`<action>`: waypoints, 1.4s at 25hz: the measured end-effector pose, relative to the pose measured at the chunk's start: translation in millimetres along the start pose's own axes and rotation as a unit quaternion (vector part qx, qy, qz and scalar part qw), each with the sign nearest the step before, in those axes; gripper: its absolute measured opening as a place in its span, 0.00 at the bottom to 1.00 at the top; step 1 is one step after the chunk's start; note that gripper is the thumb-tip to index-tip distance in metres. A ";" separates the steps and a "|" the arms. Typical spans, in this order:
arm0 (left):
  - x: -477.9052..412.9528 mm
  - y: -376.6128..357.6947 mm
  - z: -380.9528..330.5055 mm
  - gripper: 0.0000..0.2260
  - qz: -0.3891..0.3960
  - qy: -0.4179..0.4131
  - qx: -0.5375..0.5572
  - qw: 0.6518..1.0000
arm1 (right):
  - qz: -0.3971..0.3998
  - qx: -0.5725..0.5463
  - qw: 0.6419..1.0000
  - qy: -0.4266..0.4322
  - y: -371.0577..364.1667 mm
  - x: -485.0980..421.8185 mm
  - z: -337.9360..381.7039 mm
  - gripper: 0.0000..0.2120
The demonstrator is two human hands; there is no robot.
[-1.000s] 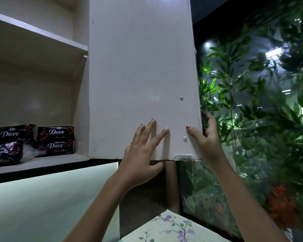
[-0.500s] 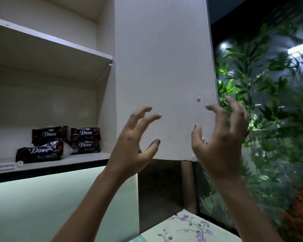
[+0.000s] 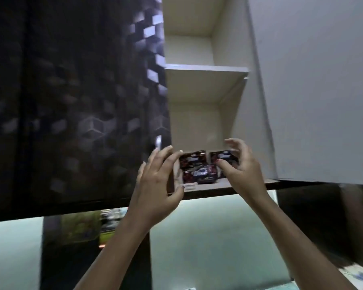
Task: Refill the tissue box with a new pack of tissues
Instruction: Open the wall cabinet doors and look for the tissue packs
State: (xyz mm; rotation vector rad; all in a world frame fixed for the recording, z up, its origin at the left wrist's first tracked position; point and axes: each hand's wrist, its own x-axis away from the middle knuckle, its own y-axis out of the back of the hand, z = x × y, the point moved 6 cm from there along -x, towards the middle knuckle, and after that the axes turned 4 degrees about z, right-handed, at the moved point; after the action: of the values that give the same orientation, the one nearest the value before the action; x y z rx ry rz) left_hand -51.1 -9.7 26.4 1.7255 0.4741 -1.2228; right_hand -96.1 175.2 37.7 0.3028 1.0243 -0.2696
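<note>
Several dark tissue packs (image 3: 199,168) with white lettering lie stacked on the bottom shelf (image 3: 205,186) of an open wall cabinet. My left hand (image 3: 157,183) is raised at the left of the stack with fingers spread, holding nothing. My right hand (image 3: 242,164) reaches in from the right, thumb and fingers curled around the upper right pack (image 3: 223,156); whether it grips the pack is unclear. No tissue box is in view.
The open white cabinet door (image 3: 314,91) hangs at the right. An empty upper shelf (image 3: 205,69) sits above the packs. A dark patterned cabinet door (image 3: 76,101) stands to the left. A pale lit wall (image 3: 207,237) lies below.
Both hands have left the cabinet door and moved left and into the shelf, up to the tissue packs. The view has swung left.
</note>
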 end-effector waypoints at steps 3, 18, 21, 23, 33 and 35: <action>19.9 34.6 53.8 0.30 0.021 0.061 -0.043 0.997 | 0.168 -0.037 0.982 -0.080 -94.9 -12.2 0.5 0.30; 54.3 68.4 62.0 0.26 0.060 0.059 0.003 0.996 | 0.198 -0.158 0.925 -0.282 -159.3 -25.0 -37.1 0.20; 51.3 74.7 62.4 0.27 0.061 0.049 0.001 0.997 | 0.173 -0.188 0.928 -0.270 -165.8 -27.5 -48.1 0.21; 49.2 78.6 67.7 0.27 0.051 0.056 0.014 0.997 | 0.159 -0.193 0.933 -0.260 -170.5 -27.8 -50.8 0.20; 39.2 41.7 84.4 0.28 0.056 0.072 0.043 0.995 | 0.115 -0.171 0.951 -0.231 -178.0 -33.4 -56.4 0.15; 38.0 34.0 85.8 0.30 0.063 0.068 0.039 0.995 | 0.114 -0.167 0.953 -0.228 -179.1 -34.1 -54.8 0.15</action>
State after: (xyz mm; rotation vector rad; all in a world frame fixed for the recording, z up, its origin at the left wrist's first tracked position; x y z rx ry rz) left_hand -54.4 -106.7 3.1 1.8838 0.3954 -1.0493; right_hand -220.5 32.4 19.1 0.0420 0.5567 0.0479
